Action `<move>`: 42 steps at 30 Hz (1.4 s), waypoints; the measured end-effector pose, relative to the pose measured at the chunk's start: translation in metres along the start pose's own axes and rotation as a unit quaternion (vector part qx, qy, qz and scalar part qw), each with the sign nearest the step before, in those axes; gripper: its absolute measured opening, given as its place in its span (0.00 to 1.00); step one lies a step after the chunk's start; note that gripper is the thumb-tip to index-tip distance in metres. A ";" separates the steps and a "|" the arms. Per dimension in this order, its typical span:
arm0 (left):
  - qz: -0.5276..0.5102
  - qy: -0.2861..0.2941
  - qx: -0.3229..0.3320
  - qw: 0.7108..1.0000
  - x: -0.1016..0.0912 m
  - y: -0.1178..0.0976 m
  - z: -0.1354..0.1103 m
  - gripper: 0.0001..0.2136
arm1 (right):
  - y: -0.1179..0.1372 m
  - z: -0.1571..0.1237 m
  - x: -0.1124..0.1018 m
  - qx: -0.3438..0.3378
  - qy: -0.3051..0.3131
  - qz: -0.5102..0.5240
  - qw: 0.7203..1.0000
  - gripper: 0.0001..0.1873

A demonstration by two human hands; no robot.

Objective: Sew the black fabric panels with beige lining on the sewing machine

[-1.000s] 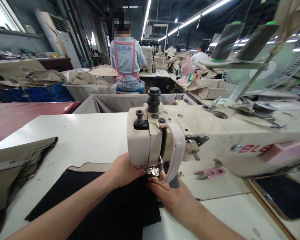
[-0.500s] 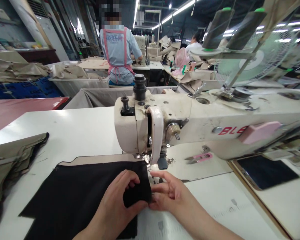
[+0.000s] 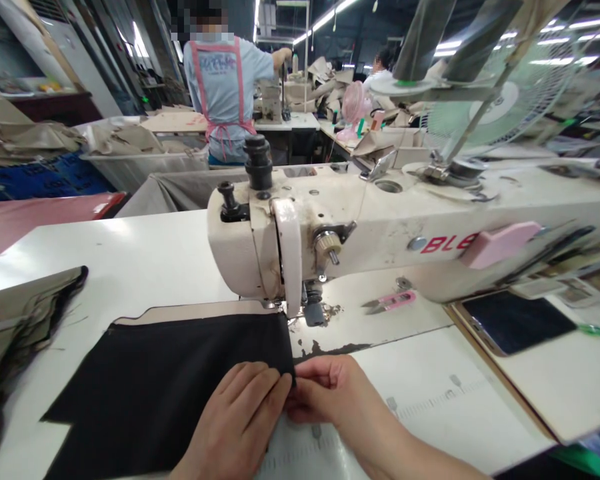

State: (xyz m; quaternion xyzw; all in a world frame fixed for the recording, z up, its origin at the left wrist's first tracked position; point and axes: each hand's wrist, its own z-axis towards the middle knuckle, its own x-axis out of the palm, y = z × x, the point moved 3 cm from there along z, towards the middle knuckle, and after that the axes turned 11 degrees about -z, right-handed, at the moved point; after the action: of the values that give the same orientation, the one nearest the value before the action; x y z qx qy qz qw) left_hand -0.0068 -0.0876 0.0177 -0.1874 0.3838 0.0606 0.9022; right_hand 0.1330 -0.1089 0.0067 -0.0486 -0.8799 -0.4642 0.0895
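A black fabric piece (image 3: 180, 373) lies on the white sewing table, with a beige layer (image 3: 200, 310) showing along its far edge. Its far right corner is at the needle area of a white sewing machine (image 3: 250, 257). My left hand (image 3: 240, 417) is closed over the fabric near its right edge, fingers together and thumb hidden. At that same edge my right hand (image 3: 327, 393) pinches the black fabric between thumb and fingers, right beside the left fingertips.
Pink-handled thread snips (image 3: 393, 302) lie on the machine bed, and a phone (image 3: 520, 323) rests to the right. Folded beige and black pieces (image 3: 30, 320) are stacked at left. Beyond the machine, a person in a pink-strapped apron (image 3: 223, 80) faces away.
My left hand has gone from a wide curl to closed fingers on the fabric edge. My right fingers have drawn together at that edge. The view has shifted slightly; the person ahead has raised an arm.
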 end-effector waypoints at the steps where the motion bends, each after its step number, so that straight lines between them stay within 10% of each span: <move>1: 0.003 0.004 0.000 1.000 -0.001 0.000 0.000 0.11 | 0.000 -0.001 0.000 -0.002 0.000 0.001 1.000 0.14; 17: 0.012 -0.022 -0.011 1.000 -0.010 -0.005 0.014 0.13 | 0.001 -0.010 -0.010 -0.069 -0.011 -0.088 0.994 0.07; 19: 0.002 -0.027 -0.016 1.000 -0.010 -0.006 0.015 0.12 | 0.001 -0.011 -0.018 -0.217 -0.093 -0.244 0.941 0.12; 23: -0.047 -0.012 -0.031 0.998 -0.007 -0.006 0.007 0.10 | 0.008 -0.013 -0.017 -0.496 -0.116 -0.482 0.713 0.14; 26: -0.080 0.042 -0.088 0.992 -0.009 0.006 0.005 0.09 | 0.011 -0.006 -0.015 -0.566 -0.044 -0.566 0.598 0.09; 29: 0.001 0.124 -0.123 0.985 -0.014 0.029 0.011 0.12 | 0.011 0.001 -0.015 -0.564 -0.017 -0.625 0.539 0.09; 34: 0.060 0.209 -0.135 0.967 -0.011 0.062 0.017 0.17 | 0.013 0.007 -0.014 -0.579 -0.009 -0.611 0.539 0.11; 42: 0.082 0.176 -0.130 0.972 -0.006 0.083 0.031 0.09 | 0.016 0.024 -0.015 -0.518 -0.018 -0.636 0.573 0.15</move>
State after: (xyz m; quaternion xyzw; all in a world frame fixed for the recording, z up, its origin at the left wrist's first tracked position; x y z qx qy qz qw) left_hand -0.0114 0.0011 0.0174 -0.2784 0.5391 0.1496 0.7807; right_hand 0.1480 -0.0801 0.0032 0.4765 -0.2961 -0.7771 -0.2852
